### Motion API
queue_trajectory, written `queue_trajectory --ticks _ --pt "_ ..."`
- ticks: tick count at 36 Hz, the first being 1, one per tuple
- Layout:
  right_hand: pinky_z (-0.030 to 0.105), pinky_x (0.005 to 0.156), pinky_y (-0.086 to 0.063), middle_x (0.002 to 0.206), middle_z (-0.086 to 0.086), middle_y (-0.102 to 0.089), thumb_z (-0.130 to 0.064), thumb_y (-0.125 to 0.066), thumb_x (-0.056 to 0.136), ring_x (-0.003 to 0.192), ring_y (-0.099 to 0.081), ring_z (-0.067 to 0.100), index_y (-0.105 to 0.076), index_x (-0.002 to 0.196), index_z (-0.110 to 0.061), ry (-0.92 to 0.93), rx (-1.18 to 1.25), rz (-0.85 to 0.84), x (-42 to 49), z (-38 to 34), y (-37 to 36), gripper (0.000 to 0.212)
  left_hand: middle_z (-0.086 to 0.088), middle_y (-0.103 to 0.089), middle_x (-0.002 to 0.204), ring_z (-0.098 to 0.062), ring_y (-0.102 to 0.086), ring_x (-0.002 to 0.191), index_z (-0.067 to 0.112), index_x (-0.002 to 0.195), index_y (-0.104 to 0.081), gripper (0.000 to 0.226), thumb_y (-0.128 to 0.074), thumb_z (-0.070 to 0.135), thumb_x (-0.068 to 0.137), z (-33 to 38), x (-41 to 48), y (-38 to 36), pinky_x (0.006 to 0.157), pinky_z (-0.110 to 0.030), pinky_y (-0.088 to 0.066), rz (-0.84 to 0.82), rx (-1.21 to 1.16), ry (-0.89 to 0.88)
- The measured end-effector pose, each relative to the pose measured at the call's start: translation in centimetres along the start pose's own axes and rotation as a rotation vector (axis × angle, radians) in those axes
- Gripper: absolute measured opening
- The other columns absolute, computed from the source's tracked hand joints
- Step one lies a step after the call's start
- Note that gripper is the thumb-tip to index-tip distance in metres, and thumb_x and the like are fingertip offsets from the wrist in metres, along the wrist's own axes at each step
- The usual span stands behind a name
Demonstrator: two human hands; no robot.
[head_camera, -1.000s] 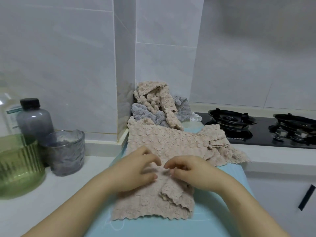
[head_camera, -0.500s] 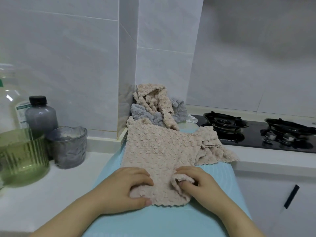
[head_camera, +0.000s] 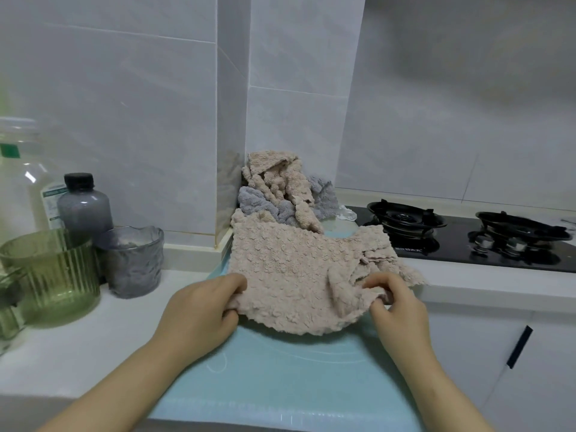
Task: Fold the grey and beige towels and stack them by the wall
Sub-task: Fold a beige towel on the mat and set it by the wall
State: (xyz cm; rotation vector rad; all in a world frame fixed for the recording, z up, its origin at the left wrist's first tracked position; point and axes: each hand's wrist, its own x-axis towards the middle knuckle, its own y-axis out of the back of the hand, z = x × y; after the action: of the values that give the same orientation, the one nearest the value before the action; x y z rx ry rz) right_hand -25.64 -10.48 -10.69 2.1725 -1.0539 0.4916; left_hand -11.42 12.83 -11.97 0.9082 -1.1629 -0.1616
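A beige bobbled towel [head_camera: 290, 269] lies spread over the light blue mat [head_camera: 280, 378]. Its near edge is raised off the mat. My left hand [head_camera: 202, 310] pinches the towel's near left corner. My right hand [head_camera: 392, 304] pinches the bunched near right corner. Behind it, against the wall corner, sits a crumpled heap: a grey towel [head_camera: 258, 202] with another beige towel [head_camera: 280, 179] draped over it. More beige cloth [head_camera: 389, 263] lies rumpled at the right of the spread towel.
A green ribbed glass [head_camera: 53, 272], a grey glass cup [head_camera: 134, 260], a dark-capped bottle [head_camera: 84, 204] and a large clear bottle [head_camera: 18, 182] stand on the white counter at left. A black gas hob [head_camera: 467, 235] lies at right, a cabinet handle [head_camera: 519, 347] below.
Both hands went from pressing the towel's near part to gripping its two near corners, moved apart, and lifted the near edge off the mat. The view rose slightly.
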Motion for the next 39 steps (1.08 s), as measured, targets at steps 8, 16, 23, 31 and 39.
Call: queue_trajectory --ticks 8,16,23,31,39 --pt "0.002 0.075 -0.035 0.096 -0.038 -0.058 -0.038 -0.036 0.058 0.090 -0.048 -0.010 -0.061 0.063 -0.048 0.124 -0.122 -0.134 -1.5 1.3 3.2 0.027 0.039 -0.058 0.095 0.003 -0.056 0.081 0.043 0.098 -0.052 0.027 -0.047 0.043 0.071 -1.5 -0.8 1.1 0.073 -0.014 -0.041 -0.034 -0.349 0.065" --pt "0.015 0.057 -0.036 0.073 0.005 -0.065 -0.020 -0.046 0.055 0.060 -0.050 0.003 -0.066 0.062 -0.017 -0.057 -0.025 -0.452 -1.3 0.7 5.3 0.021 0.016 -0.070 0.076 -0.004 -0.063 0.071 0.052 0.082 -0.066 0.031 -0.058 0.066 0.056 -2.3 -1.2 3.6 0.064 -0.015 -0.045 -0.319 -0.597 0.204" --pt "0.021 0.052 -0.036 0.051 -0.003 -0.048 -0.014 -0.047 0.057 0.051 -0.045 0.012 -0.054 0.056 -0.013 -0.198 0.010 -0.557 -0.8 -0.4 5.3 0.007 0.003 -0.072 0.076 -0.003 -0.063 0.064 0.042 0.081 -0.071 0.066 -0.055 0.091 0.040 -3.3 -0.7 4.3 0.060 -0.015 -0.046 -0.380 -0.690 0.257" --pt "0.019 0.049 -0.030 0.052 -0.009 -0.046 -0.007 -0.059 0.082 0.053 -0.040 0.009 -0.059 0.067 -0.008 -0.202 -0.133 -0.361 0.5 0.0 3.7 0.015 -0.009 -0.071 0.078 -0.012 -0.061 0.065 0.029 0.082 -0.069 0.007 -0.068 0.022 0.081 -3.2 1.4 3.1 0.061 -0.024 -0.045 -0.356 -0.606 0.369" --pt "0.028 0.052 -0.031 0.056 -0.001 -0.051 -0.009 -0.059 0.084 0.056 -0.044 0.014 -0.055 0.065 -0.012 -0.254 -0.172 -0.148 4.6 -0.2 1.2 0.019 -0.016 -0.066 0.074 -0.019 -0.056 0.071 0.013 0.076 -0.067 0.027 -0.069 0.039 0.073 -3.5 5.7 0.0 0.067 -0.030 -0.036 -0.209 -0.668 0.630"
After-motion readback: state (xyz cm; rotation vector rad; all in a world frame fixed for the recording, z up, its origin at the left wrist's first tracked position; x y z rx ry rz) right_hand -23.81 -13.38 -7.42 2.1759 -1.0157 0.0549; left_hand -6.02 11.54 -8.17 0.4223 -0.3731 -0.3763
